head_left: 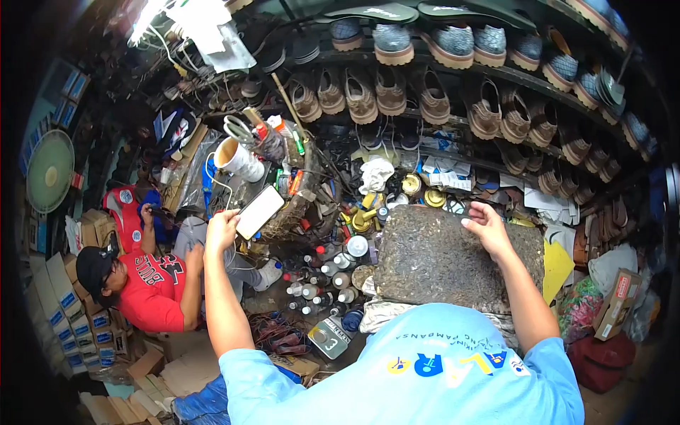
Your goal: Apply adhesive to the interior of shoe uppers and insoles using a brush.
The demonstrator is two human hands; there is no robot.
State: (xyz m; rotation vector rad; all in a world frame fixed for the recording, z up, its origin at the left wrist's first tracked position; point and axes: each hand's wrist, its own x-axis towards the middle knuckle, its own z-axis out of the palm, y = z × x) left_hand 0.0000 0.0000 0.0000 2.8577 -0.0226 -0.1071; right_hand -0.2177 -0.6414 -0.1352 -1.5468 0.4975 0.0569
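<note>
My left hand (222, 230) is closed in a pinch, with a thin white cable (228, 190) running into its fingers. Just beside the fingertips is a flat rectangular thing with a white face and dark rim (261, 212), which looks like a phone; whether the fingers touch it I cannot tell. It lies by a round holder (301, 202) crowded with tools, a white cup-like cylinder (239, 160) and scissors. My right hand (487, 225) hovers over the far right part of a worn dark work board (439, 255), fingers bent and apart, holding nothing.
Several bottles (333, 273) stand left of the board, near a kitchen scale (329, 338). Open tins (434, 197) sit behind it. Shelves of brown shoes (433, 95) line the far wall. A person in a red shirt (152, 287) sits at left, near a fan (50, 171).
</note>
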